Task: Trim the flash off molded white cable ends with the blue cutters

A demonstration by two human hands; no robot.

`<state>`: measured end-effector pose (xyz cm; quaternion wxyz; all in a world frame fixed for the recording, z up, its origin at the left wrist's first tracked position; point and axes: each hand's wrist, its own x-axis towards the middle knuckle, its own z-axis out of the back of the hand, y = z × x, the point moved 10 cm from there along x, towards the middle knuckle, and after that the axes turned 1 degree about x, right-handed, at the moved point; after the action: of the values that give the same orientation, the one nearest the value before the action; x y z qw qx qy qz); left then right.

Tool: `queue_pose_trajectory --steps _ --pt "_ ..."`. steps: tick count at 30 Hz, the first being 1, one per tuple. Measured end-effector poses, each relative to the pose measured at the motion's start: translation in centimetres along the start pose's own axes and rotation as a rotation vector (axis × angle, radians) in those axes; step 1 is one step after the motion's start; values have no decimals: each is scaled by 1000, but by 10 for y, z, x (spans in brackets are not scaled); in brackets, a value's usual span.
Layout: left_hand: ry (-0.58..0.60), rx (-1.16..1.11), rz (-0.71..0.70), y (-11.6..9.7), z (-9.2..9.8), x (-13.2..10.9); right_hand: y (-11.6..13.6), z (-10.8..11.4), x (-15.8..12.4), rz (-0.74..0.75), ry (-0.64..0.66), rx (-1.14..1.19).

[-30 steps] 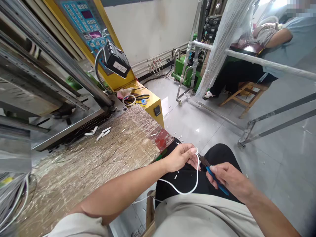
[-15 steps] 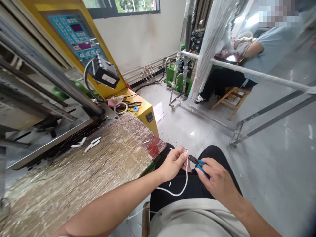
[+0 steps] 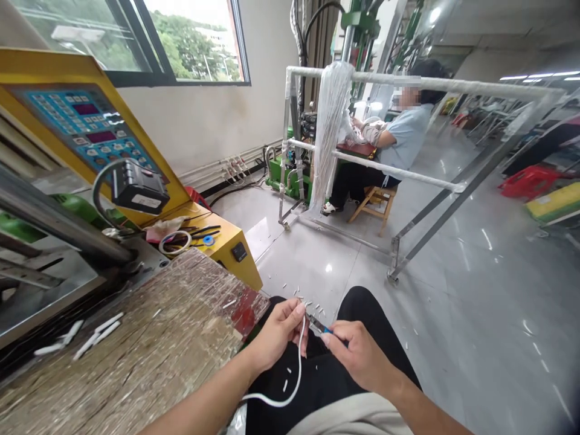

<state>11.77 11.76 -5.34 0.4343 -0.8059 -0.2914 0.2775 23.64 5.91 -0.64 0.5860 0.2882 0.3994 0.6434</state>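
Over my lap, my left hand (image 3: 281, 331) pinches a thin white cord (image 3: 298, 376) near its end, between thumb and fingers. From there the cord hangs in a loop and runs off toward the lower left. My right hand (image 3: 362, 353) is wrapped round a pair of cutting pliers (image 3: 318, 325) with dark jaws and blue handles. The jaws are right beside my left fingertips, at the cord's end; whether they touch it I cannot make out. Small white cut pieces (image 3: 285, 385) lie on my dark trousers.
At left is a worn bench top (image 3: 176, 320) with several white cord pieces (image 3: 97, 338). Behind it stands a yellow machine cabinet (image 3: 226, 241) carrying tools and a tape ring. A wrapped metal rack (image 3: 399, 166) stands ahead; a seated person (image 3: 408, 139) works beyond it. White scraps litter the floor.
My view has tilted up and swung right, so the bench and hands appear further left and lower. Both hands keep their hold on the cord and the pliers.
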Motion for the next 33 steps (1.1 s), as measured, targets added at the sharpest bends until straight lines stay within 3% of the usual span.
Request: queue_pose_trajectory --steps 3,7,11,16,20,23,28,31,33 --pt "-24 1 37 6 2 -1 1 0 -2 51 -46 -213" --pt "-163 83 -45 3 11 -1 7 -1 -9 176 -307 -507" --pt "-270 193 -121 1 17 -4 8 -13 -10 215 -442 -638" --pt "-320 241 -161 -2 22 -7 8 -20 -3 246 -439 -612" --pt "-286 204 -100 1 17 -2 -13 -21 6 136 -295 -376" --pt "-281 189 -79 3 13 1 -19 -17 5 110 -275 -240" --pt "-369 32 -125 -6 15 -1 4 -6 -4 304 -367 -296" --pt "-373 -69 17 -6 4 -2 27 -1 -5 477 -449 -386" --pt "-300 -206 107 -13 -16 -5 36 10 0 551 -511 -425"
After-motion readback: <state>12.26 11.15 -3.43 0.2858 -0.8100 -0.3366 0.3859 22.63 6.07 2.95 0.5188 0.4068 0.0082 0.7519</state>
